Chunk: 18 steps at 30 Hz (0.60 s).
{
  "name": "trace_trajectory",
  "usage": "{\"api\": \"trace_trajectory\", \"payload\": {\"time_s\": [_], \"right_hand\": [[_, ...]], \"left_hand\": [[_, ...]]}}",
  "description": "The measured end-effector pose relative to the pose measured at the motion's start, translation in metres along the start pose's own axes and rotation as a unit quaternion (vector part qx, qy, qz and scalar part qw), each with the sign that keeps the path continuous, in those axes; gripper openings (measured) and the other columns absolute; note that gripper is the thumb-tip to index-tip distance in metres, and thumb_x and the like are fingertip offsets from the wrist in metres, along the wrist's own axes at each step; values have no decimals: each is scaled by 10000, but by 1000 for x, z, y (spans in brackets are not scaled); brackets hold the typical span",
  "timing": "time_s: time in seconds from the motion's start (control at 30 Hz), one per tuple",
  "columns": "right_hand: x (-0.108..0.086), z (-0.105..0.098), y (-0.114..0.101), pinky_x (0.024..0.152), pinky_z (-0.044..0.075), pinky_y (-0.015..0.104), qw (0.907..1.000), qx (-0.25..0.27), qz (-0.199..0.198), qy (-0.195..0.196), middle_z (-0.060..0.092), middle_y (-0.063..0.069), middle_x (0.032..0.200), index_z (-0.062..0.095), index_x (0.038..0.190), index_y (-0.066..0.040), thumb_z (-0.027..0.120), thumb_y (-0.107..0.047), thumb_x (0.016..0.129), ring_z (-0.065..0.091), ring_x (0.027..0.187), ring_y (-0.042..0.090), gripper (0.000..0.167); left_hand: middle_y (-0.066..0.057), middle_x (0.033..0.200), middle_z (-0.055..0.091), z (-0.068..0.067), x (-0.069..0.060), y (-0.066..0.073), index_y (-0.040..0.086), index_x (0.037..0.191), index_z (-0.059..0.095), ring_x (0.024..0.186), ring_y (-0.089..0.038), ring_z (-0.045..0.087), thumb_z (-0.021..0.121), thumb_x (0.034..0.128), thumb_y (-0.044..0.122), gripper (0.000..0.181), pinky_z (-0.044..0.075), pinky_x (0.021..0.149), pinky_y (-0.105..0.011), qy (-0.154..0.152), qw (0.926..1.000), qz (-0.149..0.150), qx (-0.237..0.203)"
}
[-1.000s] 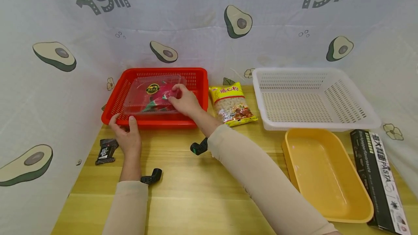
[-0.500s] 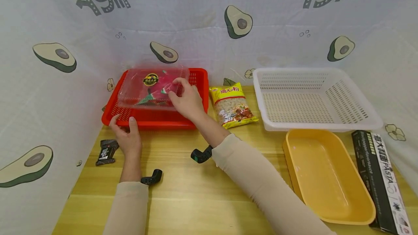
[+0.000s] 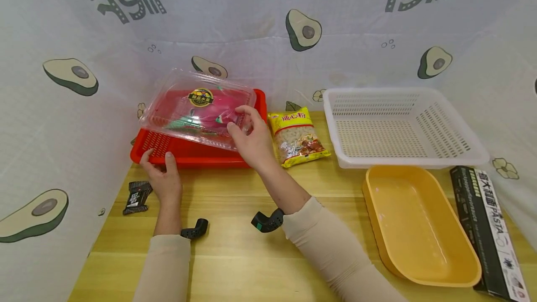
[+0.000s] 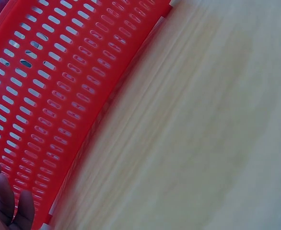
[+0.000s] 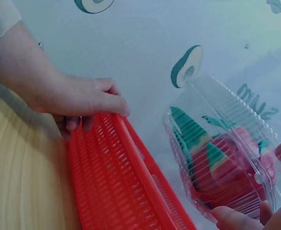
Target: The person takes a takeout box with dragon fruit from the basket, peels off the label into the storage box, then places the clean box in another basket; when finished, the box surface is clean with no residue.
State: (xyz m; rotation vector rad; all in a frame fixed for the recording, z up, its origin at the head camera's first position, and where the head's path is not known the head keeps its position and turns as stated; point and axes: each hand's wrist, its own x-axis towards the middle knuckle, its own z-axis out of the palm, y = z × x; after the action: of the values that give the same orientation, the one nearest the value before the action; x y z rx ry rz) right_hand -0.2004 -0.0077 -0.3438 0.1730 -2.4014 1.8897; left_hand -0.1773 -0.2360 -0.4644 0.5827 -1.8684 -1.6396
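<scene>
- Gripping the red basket's (image 3: pixel 203 159) rim, the left hand (image 3: pixel 163 177) curled its fingers.
- The clear plastic fruit box (image 3: pixel 199 114) (pink and green inside) hung tilted above it.
- The right hand (image 3: pixel 255 141) pinched the box's right edge.

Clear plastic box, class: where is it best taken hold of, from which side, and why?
The clear plastic box is probably best pinched at its right end, coming from the right, as the right hand does. Its thin rim stands out from the walls, offering an edge for thumb and fingers, and that end faces the right arm.
</scene>
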Motion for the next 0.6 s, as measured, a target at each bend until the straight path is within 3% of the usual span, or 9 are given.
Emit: {"api": "trace_trajectory", "payload": {"time_s": [0.13,0.3,0.5,0.6], "right_hand": [[-10,-7,3,665,498,294,9991,378,142,84,531,39,1051,551,1305,-343,656,-321,947,510,936,203,374],[-24,-15,9,569,448,264,9973,677,135,253,473,45,951,561,1312,-298,659,-284,946,489,797,205,379],[-45,-28,15,596,458,245,9947,978,126,279,444,64,975,557,1338,-260,655,-249,956,470,761,205,394],[-55,-35,16,569,418,228,9947,999,60,253,424,66,966,556,1342,-243,646,-228,968,420,643,191,385]], "left_hand": [[-127,1560,432,0,0,1,184,1496,304,1383,-288,470,572,1020,321,563,394,1200,-450,-2,10000,48,16],[-142,1555,434,1,0,1,160,1492,303,1381,-287,483,585,1017,324,576,404,1194,-461,-4,9999,73,121],[-119,1529,453,1,0,-1,192,1485,316,1356,-271,497,582,1015,327,556,426,1179,-423,23,9999,74,103],[-100,1517,460,1,0,-1,212,1479,320,1349,-249,502,573,1019,340,541,428,1179,-406,46,9998,97,138]]}}
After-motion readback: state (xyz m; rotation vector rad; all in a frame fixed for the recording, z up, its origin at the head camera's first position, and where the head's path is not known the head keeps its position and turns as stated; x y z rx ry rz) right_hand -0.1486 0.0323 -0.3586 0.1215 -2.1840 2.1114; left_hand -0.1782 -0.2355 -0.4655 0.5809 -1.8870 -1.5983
